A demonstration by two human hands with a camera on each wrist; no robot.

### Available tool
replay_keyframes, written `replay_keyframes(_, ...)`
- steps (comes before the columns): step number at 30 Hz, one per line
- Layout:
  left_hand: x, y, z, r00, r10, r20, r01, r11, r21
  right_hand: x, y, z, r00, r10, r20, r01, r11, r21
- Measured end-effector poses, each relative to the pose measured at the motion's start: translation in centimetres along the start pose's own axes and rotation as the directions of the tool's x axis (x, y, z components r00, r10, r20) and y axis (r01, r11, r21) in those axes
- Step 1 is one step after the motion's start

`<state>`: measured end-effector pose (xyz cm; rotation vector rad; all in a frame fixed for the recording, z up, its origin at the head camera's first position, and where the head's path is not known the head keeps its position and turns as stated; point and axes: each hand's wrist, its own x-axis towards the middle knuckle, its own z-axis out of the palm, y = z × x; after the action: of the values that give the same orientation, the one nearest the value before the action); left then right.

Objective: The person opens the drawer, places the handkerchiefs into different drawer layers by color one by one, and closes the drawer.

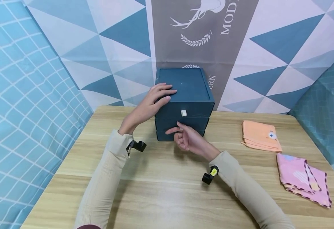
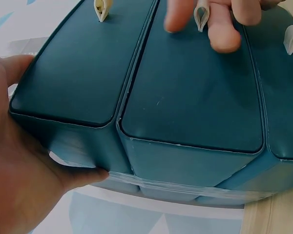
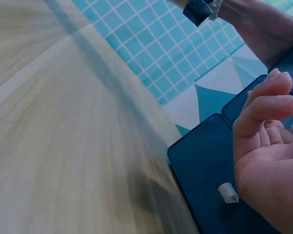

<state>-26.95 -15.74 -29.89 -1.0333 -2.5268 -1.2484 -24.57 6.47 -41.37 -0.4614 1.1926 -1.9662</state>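
A dark blue cabinet (image 1: 184, 84) of three stacked drawers stands at the table's back edge. Resting on its upper left edge is my left hand (image 1: 151, 101), with several fingers lying flat on the top. In the left wrist view, one finger reaches down the cabinet's left side. My right hand (image 1: 194, 140) is at the middle drawer (image 2: 185, 92). Its thumb and index finger are parted on either side of that drawer's pale pull loop (image 2: 201, 17). The top drawer has a white loop (image 1: 183, 113), and the bottom drawer's loop (image 3: 228, 192) shows beside the right hand.
A folded orange cloth (image 1: 259, 135) with a round white patch lies on the right of the wooden table (image 1: 161, 197). Nearer the front right is a folded pink cloth (image 1: 295, 175) with a dark striped border. A patterned wall covering (image 1: 126, 31) hangs right behind the cabinet.
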Motion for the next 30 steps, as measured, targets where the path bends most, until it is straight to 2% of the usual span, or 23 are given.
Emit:
replay_keyframes(5, -0.2, 0.1, 0.0, 1.000, 0.003, -0.008, -0.003, 1.000, 0.011, 0.1, 0.7, 0.1, 0.998, -0.062, 0.019, 0.062, 0.998, 0.023)
replay_keyframes(12, 0.0, -0.1, 0.0, 1.000, 0.019, -0.015, -0.019, 1.000, -0.018, 0.3, 1.0, 0.2, 0.991, -0.130, 0.019, 0.129, 0.990, 0.060)
replay_keyframes(19, 0.0, -0.2, -0.1, 1.000, 0.013, -0.016, -0.014, 0.999, -0.034, 0.3, 1.2, 0.5, 0.991, -0.134, 0.004, 0.134, 0.990, 0.048)
replay_keyframes(20, -0.1, 0.4, -0.1, 1.000, 0.011, -0.015, -0.011, 0.999, -0.040, 0.3, 1.2, 0.5, 0.991, -0.132, 0.001, 0.132, 0.990, 0.047)
replay_keyframes(23, -0.1, 0.4, -0.1, 1.000, 0.015, -0.019, -0.016, 0.999, -0.043, 0.2, 1.2, 0.5, 0.992, -0.125, -0.003, 0.125, 0.991, 0.041)
replay_keyframes(30, -0.1, -0.3, 0.0, 1.000, 0.010, -0.023, -0.011, 1.000, -0.021, 0.0, 1.3, 0.5, 0.993, -0.118, 0.008, 0.117, 0.993, 0.023)
